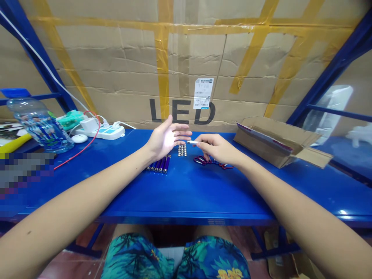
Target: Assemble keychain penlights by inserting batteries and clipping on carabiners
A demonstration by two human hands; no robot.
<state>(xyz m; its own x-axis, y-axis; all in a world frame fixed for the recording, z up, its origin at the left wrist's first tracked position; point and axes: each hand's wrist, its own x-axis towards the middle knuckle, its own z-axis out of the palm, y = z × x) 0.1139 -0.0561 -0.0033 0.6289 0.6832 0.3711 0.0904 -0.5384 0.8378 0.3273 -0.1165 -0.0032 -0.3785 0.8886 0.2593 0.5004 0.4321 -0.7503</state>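
Note:
My right hand [215, 147] pinches a small silver penlight [192, 142] between thumb and fingers, its tip toward my other palm. My left hand [167, 139] is open with the fingers spread, and a bright spot of light falls on its palm. Below that hand lies a row of several purple-blue metal tubes [158, 166] with silver ends. Between the hands, small round silver pieces [182, 150] stand in neat rows on the blue table [180, 193]. Coloured carabiner clips [200, 160] lie under my right hand, partly hidden by it.
An open cardboard box [261, 143] stands at the right. At the left are a water bottle [40, 124], a white power strip [107, 131] with plugs, a white mouse-shaped item [79, 138] and a red cable [78, 155]. A large taped carton [122, 77] backs the table.

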